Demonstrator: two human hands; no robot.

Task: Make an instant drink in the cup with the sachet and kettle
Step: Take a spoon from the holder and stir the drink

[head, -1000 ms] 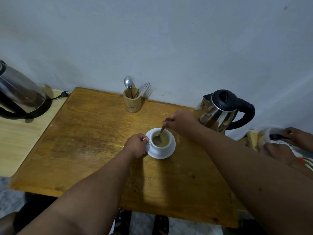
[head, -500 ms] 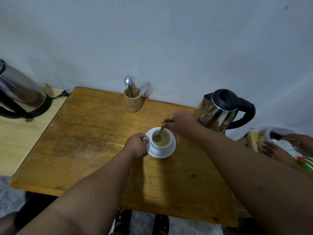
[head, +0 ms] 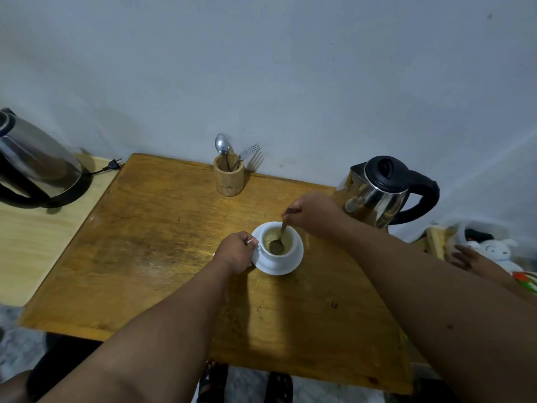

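Observation:
A white cup (head: 287, 254) full of pale brown drink stands on a white saucer (head: 290, 267) near the middle of the wooden table (head: 151, 245). My left hand (head: 234, 251) grips the cup's handle on its left side. My right hand (head: 312, 212) pinches the top of a metal spoon (head: 280, 235), whose bowl is dipped in the drink. A steel kettle (head: 377, 196) with a black lid and handle sits at the table's back right, just behind my right hand. No sachet is in view.
A wooden holder (head: 228, 177) with a spoon and fork stands at the table's back edge by the wall. A second steel kettle (head: 35, 164) sits on a lighter table at left. Another person's hand (head: 467, 255) and a white soft toy (head: 497, 250) lie at right.
The spoon's bowl has shifted within the cup as my right hand moves it around. My left hand stays on the handle. The other person's hands at right have moved.

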